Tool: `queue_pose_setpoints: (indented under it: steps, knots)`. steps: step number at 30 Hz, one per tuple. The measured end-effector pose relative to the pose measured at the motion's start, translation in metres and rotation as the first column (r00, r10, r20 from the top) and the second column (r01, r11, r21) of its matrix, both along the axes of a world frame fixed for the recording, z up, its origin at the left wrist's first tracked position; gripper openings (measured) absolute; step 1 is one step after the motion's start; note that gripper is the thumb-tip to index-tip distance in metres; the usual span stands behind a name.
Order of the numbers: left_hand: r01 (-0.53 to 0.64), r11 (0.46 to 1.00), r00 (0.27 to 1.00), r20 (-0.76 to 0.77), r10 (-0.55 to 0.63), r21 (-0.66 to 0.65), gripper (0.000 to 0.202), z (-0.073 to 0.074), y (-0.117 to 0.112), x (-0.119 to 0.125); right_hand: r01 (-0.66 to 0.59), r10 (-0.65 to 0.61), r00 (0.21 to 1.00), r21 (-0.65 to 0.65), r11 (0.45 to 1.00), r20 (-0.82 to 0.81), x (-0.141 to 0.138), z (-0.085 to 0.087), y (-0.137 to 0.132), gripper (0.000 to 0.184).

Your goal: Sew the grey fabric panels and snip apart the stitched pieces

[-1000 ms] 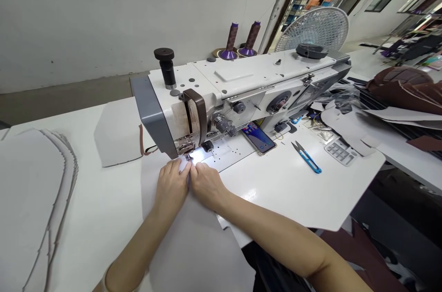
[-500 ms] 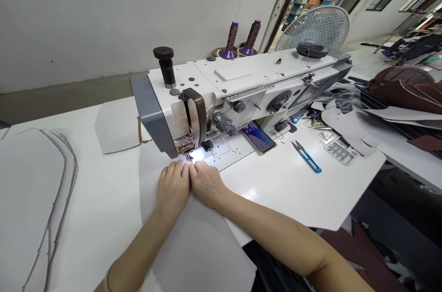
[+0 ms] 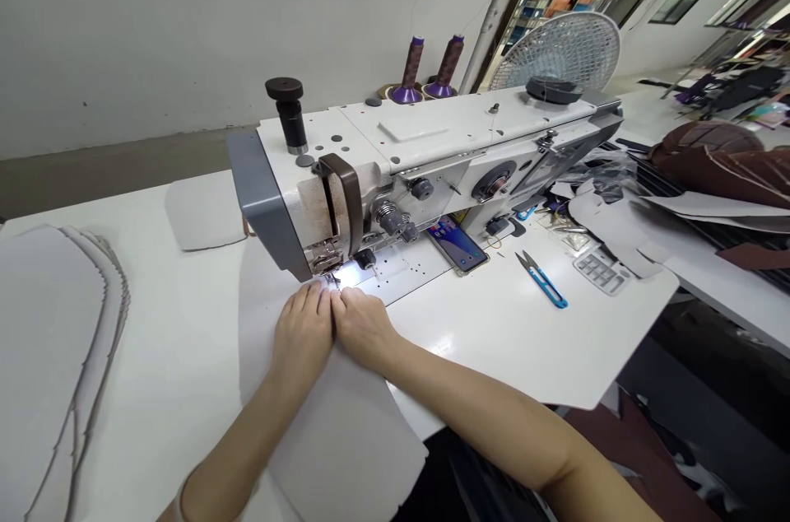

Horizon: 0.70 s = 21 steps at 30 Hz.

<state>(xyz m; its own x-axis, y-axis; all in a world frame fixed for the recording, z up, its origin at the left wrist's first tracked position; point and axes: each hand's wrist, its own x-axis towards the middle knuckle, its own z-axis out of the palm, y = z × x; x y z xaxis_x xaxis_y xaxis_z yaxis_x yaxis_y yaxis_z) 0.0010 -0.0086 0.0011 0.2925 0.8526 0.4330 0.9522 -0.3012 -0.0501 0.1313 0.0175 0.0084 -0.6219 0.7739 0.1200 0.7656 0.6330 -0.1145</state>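
As I press a pale grey sheet (image 3: 346,415) flat at the presser foot (image 3: 332,281)

From my remote seat, I see my left hand (image 3: 301,333) and right hand (image 3: 363,328) lying side by side and touching, fingers extended and pressing down on the sheet. Neither hand is clenched or pinching anything. The sheet's far end sits at the presser foot of the sewing machine (image 3: 444,151), and its wavy-cut near end runs back toward me.

Left of the sewing machine lies a stack of pale cut pieces (image 3: 49,341), with a single pale piece (image 3: 203,212) just behind its grey end cover. To its right, on the white table (image 3: 512,341), are a phone (image 3: 457,244) and blue-handled thread snips (image 3: 541,281). Behind it stand two brown thread cones (image 3: 430,69) and a fan (image 3: 555,53). Further right is a heap of brown leather pieces (image 3: 709,164).
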Motion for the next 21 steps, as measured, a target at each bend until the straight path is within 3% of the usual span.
queue_pose_setpoints:
  steps: [21]
  knots:
    - [0.026,1.0,1.0,-0.013,-0.026,0.003,0.029,0.0013,-0.0006,0.0014,0.011,-0.011,1.0,-0.01,1.0,-0.026,0.0039,0.0022,0.0002,0.013]
